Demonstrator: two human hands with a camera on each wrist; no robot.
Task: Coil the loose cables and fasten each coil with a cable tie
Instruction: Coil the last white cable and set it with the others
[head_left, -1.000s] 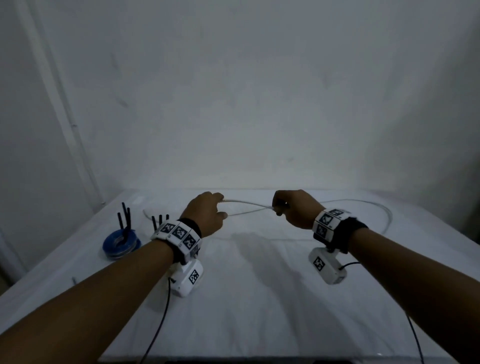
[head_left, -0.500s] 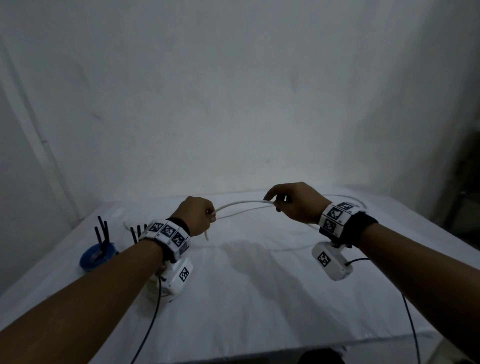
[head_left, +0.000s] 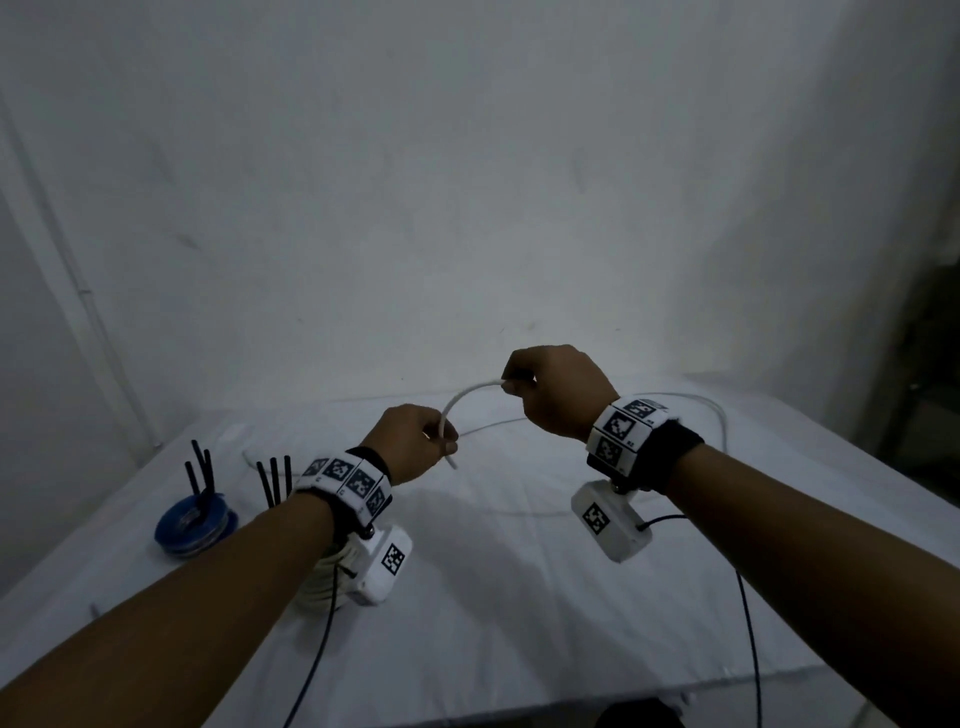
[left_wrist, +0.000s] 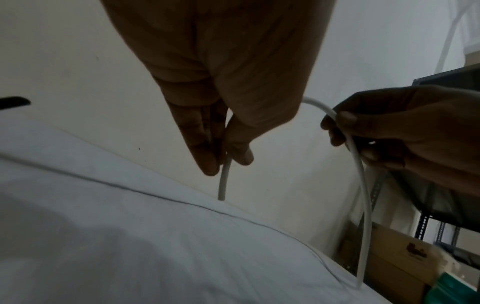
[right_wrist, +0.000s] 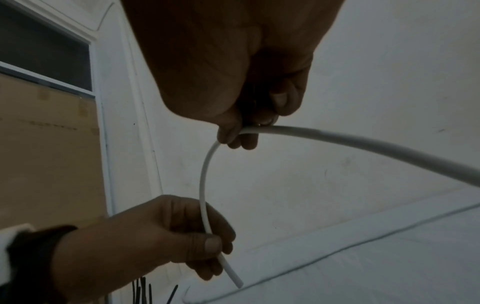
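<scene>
Head view shows both hands pinching the white cable (head_left: 470, 397), right hand (head_left: 558, 397) now raised above left hand (head_left: 413, 441).

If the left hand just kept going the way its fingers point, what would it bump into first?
In the left wrist view the left hand points down, pinching the white cable near its end. Probably the white tablecloth comes first, cable tip touching before the fingers, though depth is hard to judge.

Desk (head_left: 519, 613): covered in white cloth, fills the lower frame.
Wall (head_left: 467, 182): plain white, upper frame.
Cardboard boxes (left_wrist: 394, 253): lower right of the left wrist view, beside a dark metal shelf (left_wrist: 451, 144).
</scene>
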